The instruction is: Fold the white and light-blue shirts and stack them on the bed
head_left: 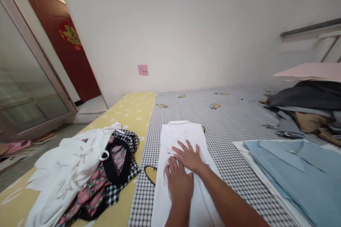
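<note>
A white garment (177, 136), folded lengthwise with its collar at the far end, lies on a black-and-white checked bedsheet (234, 113). My left hand (179, 184) rests flat on the middle of it, fingers pointing away from me. Just beyond, my right hand (188, 156) crosses in from the lower right and lies flat on the same cloth, fingers pointing left. Neither hand grips the fabric. The two hands nearly touch, and they hide the garment's centre.
To the left, a white garment (66, 166) lies heaped on floral and checked clothes (114, 173) on a yellow mattress (133, 113). A folded light-blue shirt (293, 166) lies on a white board to the right. Dark clothes (306, 103) are piled beyond it, under a pink sheet (311, 71).
</note>
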The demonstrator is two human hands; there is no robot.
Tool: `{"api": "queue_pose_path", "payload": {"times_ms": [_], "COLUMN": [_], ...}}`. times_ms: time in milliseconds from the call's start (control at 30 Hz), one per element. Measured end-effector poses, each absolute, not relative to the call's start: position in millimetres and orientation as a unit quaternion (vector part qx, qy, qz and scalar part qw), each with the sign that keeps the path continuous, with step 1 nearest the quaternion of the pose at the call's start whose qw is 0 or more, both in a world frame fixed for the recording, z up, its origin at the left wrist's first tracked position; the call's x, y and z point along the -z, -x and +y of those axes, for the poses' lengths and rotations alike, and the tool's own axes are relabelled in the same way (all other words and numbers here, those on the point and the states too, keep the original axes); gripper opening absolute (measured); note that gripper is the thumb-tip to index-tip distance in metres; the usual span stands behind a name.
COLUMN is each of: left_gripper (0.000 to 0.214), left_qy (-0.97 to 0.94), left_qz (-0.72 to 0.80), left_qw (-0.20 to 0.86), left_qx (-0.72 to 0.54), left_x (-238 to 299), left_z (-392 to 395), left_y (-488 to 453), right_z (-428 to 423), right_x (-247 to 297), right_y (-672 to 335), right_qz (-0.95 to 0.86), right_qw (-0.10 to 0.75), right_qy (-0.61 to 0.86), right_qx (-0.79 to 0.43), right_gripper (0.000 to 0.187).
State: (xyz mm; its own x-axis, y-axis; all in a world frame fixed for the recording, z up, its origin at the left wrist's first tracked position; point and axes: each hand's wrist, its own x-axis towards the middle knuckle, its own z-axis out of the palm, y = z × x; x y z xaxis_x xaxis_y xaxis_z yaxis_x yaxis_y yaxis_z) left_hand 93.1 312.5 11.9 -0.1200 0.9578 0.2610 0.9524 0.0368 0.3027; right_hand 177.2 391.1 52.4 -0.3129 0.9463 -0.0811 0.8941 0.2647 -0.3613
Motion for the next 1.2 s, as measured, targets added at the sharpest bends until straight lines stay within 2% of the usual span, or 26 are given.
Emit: {"api": "queue_pose_path", "payload": {"times_ms": [167,367,500,567,600,667,733,800,867,933,1033,1100,1200], "left_gripper": [0.057,0.052,0.041,0.03,0.026,0.03,0.032,0.03,0.041,0.051,0.053,0.052,0.048], "left_qy": [-0.727,-0.858,-0.945,-0.965,-0.959,-0.913,-0.836,-0.79,-0.798,-0.831,-0.867,-0.877,-0.905], "left_qz": [0.67,0.502,0.312,0.229,0.238,0.344,0.469,0.519,0.5,0.442,0.356,0.327,0.248], "left_qw": [0.056,0.031,0.064,0.079,0.074,0.026,-0.074,-0.177,-0.247,-0.29,-0.334,-0.344,-0.342], "left_qx": [-0.143,-0.102,-0.07,-0.099,-0.133,-0.219,-0.275,-0.273,-0.23,-0.173,-0.098,-0.071,-0.052], "left_x": [-39.9,-31.9,-21.4,-17.1,-15.2,-13.6,-16.9,-23.1,-27.5,-27.6,-23.7,-24.2,-31.5], "left_z": [284.4,152.4,54.3,23.1,13.8,8.2,17.2,34.5,52.7,66.0,72.3,69.2,61.7], "left_y": [-63.7,4.1,39.4,57.6,67.0,84.8,97.2,100.2,94.2,83.9,72.5,71.0,73.1], "right_z": [365.7,219.4,104.9,61.1,44.5,22.4,14.2,16.1,24.2,35.4,53.2,63.7,75.6], "right_x": [-81.5,-56.1,-28.9,-16.6,-10.4,1.4,10.3,14.3,12.8,7.3,-2.9,-8.1,-12.7], "right_y": [-189.1,-218.4,-264.2,-295.0,-311.0,-340.7,-360.8,-366.7,-359.4,-344.3,-319.9,-307.9,-299.3], "right_qz": [-0.794,-0.836,-0.853,-0.808,-0.775,-0.749,-0.766,-0.786,-0.795,-0.813,-0.87,-0.914,-0.95], "right_qw": [0.069,0.135,0.157,0.177,0.204,0.25,0.259,0.24,0.221,0.205,0.185,0.171,0.168], "right_qy": [0.574,0.512,0.414,0.447,0.495,0.572,0.587,0.564,0.541,0.509,0.408,0.32,0.246], "right_qx": [-0.187,-0.144,-0.276,-0.341,-0.335,-0.223,-0.052,0.086,0.162,0.196,0.206,0.181,0.098], "right_gripper": [0.059,0.059,0.043,0.039,0.042,0.041,0.044,0.054,0.064,0.072,0.072,0.058,0.025]}}
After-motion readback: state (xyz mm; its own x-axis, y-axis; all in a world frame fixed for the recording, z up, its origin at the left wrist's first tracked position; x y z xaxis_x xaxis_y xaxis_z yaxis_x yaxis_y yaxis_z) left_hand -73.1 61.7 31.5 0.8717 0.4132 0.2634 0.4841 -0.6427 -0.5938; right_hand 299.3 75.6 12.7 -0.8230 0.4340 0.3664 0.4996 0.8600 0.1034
